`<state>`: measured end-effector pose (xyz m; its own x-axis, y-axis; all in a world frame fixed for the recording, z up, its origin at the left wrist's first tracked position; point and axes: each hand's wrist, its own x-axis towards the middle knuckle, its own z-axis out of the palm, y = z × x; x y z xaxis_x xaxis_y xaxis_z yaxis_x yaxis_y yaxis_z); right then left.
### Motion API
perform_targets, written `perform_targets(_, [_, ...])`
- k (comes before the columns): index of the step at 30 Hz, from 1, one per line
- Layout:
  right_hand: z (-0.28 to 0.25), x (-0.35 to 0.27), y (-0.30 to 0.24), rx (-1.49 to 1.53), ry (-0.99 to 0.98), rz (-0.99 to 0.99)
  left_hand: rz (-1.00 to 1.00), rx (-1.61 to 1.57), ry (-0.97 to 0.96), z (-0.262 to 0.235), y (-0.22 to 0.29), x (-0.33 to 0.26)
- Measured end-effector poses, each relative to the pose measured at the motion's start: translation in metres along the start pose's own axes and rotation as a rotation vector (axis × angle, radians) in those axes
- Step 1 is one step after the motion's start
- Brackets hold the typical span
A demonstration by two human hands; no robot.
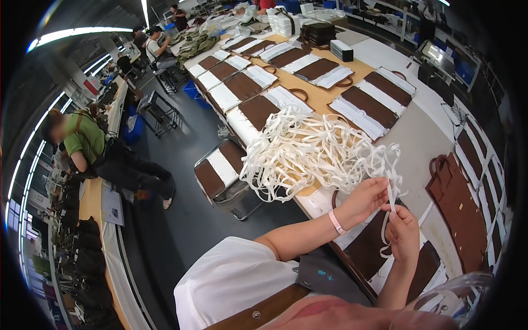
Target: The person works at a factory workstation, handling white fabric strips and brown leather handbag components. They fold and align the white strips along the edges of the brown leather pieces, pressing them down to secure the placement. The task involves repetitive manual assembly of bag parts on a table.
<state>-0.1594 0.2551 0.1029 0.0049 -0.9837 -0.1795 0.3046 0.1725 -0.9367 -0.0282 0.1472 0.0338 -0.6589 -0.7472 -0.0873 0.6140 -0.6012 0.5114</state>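
A white fabric strip [392, 193] runs between my two hands above the near part of the table. My left hand [367, 201], with a pink band on its wrist, pinches the strip from the upper side. Just below and to the right, my right hand [404, 231] grips the same strip, and its loose end hangs below the fingers. Beyond my hands lies a big tangled heap of white strips [308, 151]. Partly hidden under my arms is a dark brown and white bag panel [367, 245].
Brown and white bag panels with handles [374, 102] lie in rows over the table. A reddish-brown bag [459, 214] lies at the right. A stool [223, 170] bearing another panel stands left of the table. A person in green [91, 135] stands across the aisle.
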Motion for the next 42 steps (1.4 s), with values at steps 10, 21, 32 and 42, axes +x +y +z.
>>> perform_targets(10, [0.006, -0.007, 0.003, -0.175, 0.022, -0.036, -0.062, -0.035, -0.035, 0.011, 0.005, -0.019])
perform_targets(21, [0.011, -0.012, 0.003, -0.24, 0.063, -0.016, -0.055, -0.153, -0.11, -0.003, -0.001, -0.02])
perform_targets(32, [-0.049, 0.026, -0.031, 0.631, 0.083, -0.072, -0.088, 0.348, -0.007, 0.004, 0.01, -0.034])
perform_targets(42, [-0.063, 0.076, -0.068, 0.705, 0.179, -0.223, 0.032, 0.119, -0.018, -0.02, 0.013, -0.021])
